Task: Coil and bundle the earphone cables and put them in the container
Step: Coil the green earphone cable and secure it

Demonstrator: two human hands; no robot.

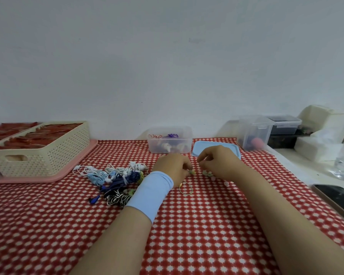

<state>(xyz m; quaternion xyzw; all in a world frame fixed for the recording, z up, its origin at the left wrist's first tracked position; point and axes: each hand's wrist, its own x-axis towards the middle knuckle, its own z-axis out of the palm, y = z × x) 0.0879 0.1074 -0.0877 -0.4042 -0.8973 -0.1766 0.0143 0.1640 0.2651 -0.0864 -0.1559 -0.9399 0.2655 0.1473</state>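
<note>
Both forearms reach in from the near edge, converging just in front of the clear container (170, 148). Left hand (172, 167) sits palm down in front of its middle, light-blue wristband (150, 193) on the wrist, fingers curled, pinching the green earphone cable (192, 172). Right hand (219, 161) sits front-right of the container, close beside the left, knuckles up, fingers curled downward; grip hidden under the palm.

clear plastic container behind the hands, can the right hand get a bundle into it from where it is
Probably yes. The clear plastic container stands open just beyond the right hand, its light blue lid lying flat beside it, and nothing stands between them. It holds a pale green earphone cable.
</note>
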